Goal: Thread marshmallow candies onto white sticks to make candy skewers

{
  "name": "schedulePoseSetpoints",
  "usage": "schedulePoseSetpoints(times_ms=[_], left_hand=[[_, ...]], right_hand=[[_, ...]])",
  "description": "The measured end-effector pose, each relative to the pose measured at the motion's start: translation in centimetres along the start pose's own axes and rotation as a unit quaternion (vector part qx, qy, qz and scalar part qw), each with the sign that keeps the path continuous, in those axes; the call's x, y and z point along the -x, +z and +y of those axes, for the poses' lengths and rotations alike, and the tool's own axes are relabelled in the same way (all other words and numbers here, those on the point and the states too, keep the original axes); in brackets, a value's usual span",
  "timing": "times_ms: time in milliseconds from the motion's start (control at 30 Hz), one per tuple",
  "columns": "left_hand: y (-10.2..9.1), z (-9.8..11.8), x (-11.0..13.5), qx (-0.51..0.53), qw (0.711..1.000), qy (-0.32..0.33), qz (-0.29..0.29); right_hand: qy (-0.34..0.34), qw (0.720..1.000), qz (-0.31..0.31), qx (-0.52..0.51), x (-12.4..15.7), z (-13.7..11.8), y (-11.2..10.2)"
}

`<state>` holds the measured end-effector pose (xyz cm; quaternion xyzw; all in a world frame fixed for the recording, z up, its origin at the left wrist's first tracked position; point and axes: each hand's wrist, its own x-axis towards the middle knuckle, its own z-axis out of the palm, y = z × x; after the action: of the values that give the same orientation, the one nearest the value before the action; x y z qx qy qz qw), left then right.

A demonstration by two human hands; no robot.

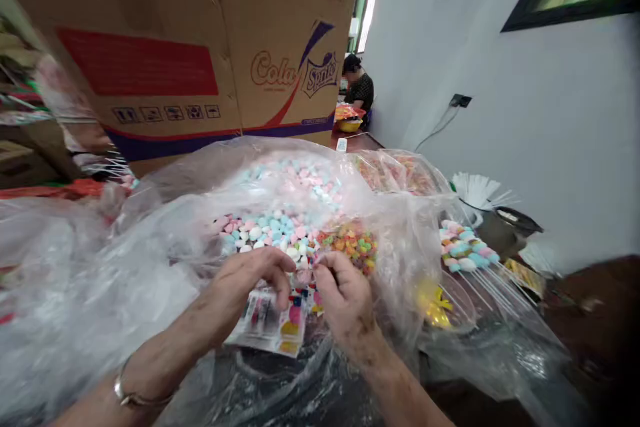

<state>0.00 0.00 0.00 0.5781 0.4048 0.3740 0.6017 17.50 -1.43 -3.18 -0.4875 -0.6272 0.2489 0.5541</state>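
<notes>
My left hand [250, 283] and my right hand [343, 297] meet over a big clear plastic bag [165, 247] of pastel candies [273, 227]. Both have their fingers curled in a pinch around the top of a small printed packet [273, 320] that hangs below them. The left fingers close on its upper edge, and the right fingertips pinch it next to them. A smaller heap of orange, green and yellow candies [353, 240] lies just behind my right hand.
A large cardboard box [200, 47] stands behind the bags. More candy bags [400, 173] lie to the right, with a pile of pastel candies on sticks [465, 247] and white sticks [475, 188]. A seated person [357, 87] works far back by the white wall [525, 133].
</notes>
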Motion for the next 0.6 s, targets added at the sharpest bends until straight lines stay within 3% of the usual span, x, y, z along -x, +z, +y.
schedulePoseSetpoints(times_ms=[67,133,233,333,400,433,500,533,600], left_hand=[[0.7,-0.4,0.1,0.064,0.992,-0.058,0.097],[1.4,-0.6,0.3,0.128,0.976,-0.084,0.153],[2.5,-0.4,0.8,0.228,0.959,-0.056,0.161],[3.2,-0.1,1.3,0.285,0.944,0.011,0.167],[3.1,0.0,2.0,0.294,0.934,0.066,0.192],[2.7,0.0,2.5,0.284,0.933,0.077,0.207],[1.2,-0.1,4.3,0.228,0.945,0.063,0.228],[0.1,-0.3,5.6,0.182,0.953,0.053,0.236],[-2.6,-1.0,8.8,0.032,0.968,0.037,0.246]], right_hand=[[-0.036,0.999,-0.027,-0.009,0.6,-0.6,0.3],[-0.024,0.997,-0.06,-0.041,1.2,-1.0,0.8],[0.086,0.979,-0.122,-0.14,2.1,-1.4,1.8],[0.233,0.923,-0.18,-0.248,2.7,-1.2,2.7],[0.268,0.912,-0.205,-0.232,2.5,-0.8,2.8],[0.247,0.929,-0.207,-0.181,2.2,-0.5,2.6],[0.142,0.969,-0.201,-0.028,1.5,0.3,2.0],[0.086,0.973,-0.206,0.053,1.1,0.7,1.6],[0.014,0.952,-0.249,0.18,0.5,1.5,1.0]])
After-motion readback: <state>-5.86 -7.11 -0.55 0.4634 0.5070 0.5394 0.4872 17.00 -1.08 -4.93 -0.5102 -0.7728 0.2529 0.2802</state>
